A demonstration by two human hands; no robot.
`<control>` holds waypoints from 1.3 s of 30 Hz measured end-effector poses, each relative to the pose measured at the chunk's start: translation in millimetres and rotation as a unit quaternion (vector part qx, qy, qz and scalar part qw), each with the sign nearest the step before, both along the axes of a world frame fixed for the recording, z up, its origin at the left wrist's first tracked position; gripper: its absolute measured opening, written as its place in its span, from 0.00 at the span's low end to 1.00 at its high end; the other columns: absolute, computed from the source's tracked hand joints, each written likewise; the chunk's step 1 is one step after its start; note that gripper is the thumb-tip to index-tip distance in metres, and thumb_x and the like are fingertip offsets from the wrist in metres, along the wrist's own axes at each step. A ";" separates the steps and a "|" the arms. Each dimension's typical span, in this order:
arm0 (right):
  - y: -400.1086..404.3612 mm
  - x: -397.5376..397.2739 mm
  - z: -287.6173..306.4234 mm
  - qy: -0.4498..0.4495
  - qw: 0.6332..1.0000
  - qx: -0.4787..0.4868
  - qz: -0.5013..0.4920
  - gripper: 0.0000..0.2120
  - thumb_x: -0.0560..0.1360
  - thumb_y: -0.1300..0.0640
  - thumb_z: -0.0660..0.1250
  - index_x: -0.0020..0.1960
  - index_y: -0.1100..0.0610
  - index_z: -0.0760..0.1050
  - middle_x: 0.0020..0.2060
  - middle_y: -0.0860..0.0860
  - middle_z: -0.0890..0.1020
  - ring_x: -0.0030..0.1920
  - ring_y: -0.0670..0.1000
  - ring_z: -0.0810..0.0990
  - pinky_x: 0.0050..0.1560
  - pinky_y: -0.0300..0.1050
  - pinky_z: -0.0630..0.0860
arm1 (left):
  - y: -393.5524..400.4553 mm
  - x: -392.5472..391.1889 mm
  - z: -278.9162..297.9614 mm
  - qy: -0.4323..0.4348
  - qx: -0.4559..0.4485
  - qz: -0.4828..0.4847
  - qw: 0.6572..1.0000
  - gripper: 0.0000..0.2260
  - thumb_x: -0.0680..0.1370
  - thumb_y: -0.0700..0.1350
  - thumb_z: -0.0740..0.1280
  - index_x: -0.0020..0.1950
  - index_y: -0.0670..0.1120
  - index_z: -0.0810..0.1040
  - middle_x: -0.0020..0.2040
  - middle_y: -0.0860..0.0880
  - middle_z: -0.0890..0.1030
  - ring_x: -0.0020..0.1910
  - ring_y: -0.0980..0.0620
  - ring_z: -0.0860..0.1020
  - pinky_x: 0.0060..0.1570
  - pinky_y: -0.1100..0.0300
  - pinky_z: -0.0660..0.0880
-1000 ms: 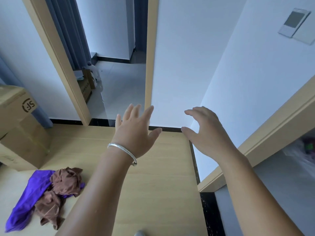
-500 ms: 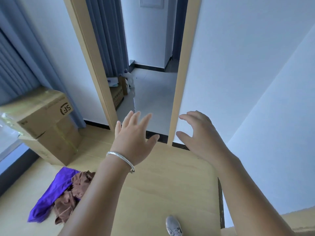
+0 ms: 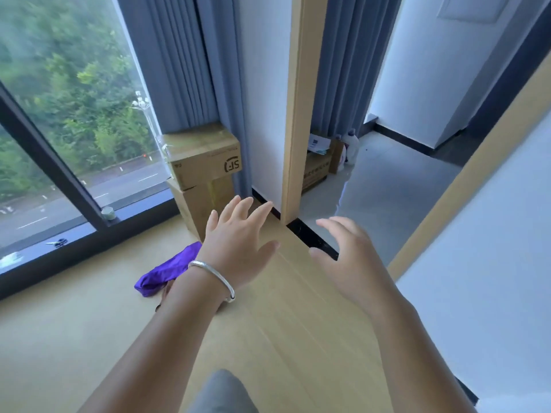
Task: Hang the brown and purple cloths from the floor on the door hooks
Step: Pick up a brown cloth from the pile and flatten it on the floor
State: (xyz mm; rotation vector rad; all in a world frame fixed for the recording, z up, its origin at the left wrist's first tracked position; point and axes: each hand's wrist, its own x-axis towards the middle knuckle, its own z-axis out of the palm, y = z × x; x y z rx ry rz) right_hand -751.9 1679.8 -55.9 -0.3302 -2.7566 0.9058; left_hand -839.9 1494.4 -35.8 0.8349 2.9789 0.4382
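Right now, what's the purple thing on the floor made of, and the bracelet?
The purple cloth looks like thin, slightly shiny fabric; it lies crumpled in soft folds. The bracelet on the left wrist seems to be polished silver-coloured metal; it catches bright glints.

Stacked cardboard boxes (image 3: 205,171) beside curtain (image 3: 190,64)

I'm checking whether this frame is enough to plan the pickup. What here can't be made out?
- Brown cloth: head view, almost all behind the left forearm; only a sliver shows.
- Purple cloth: its right end is behind the left hand and wrist.
- Door hooks: not in view.
- Small item on the window sill: too small and blurred to name.
- Right hand: open, holds nothing.
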 end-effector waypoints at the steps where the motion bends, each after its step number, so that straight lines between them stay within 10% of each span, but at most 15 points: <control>1: -2.9 -12.4 -1.5 -0.005 1.000 -0.001 0.019 0.24 0.76 0.49 0.66 0.71 0.47 0.67 0.70 0.44 0.66 0.70 0.45 0.61 0.68 0.43 0.62 | -4.8 -7.6 -1.7 -0.003 0.002 0.016 1.000 0.29 0.79 0.60 0.59 0.77 0.57 0.52 0.78 0.50 0.53 0.78 0.50 0.45 0.75 0.43 0.47; 23: -167.3 -430.3 -73.2 -0.128 0.948 0.072 0.283 0.26 0.76 0.51 0.66 0.73 0.47 0.65 0.69 0.44 0.67 0.71 0.44 0.59 0.69 0.42 0.61 | -199.3 -337.0 -100.9 -0.108 0.053 0.292 0.949 0.29 0.78 0.58 0.61 0.77 0.54 0.57 0.77 0.48 0.58 0.77 0.48 0.50 0.73 0.44 0.53; 39: -205.7 -631.7 -200.8 -0.260 0.817 0.088 0.507 0.29 0.76 0.53 0.67 0.74 0.50 0.63 0.70 0.47 0.67 0.72 0.49 0.60 0.70 0.46 0.62 | -226.0 -418.6 -225.7 -0.196 -0.017 0.490 0.849 0.29 0.77 0.54 0.64 0.76 0.51 0.60 0.74 0.46 0.63 0.73 0.48 0.59 0.68 0.51 0.56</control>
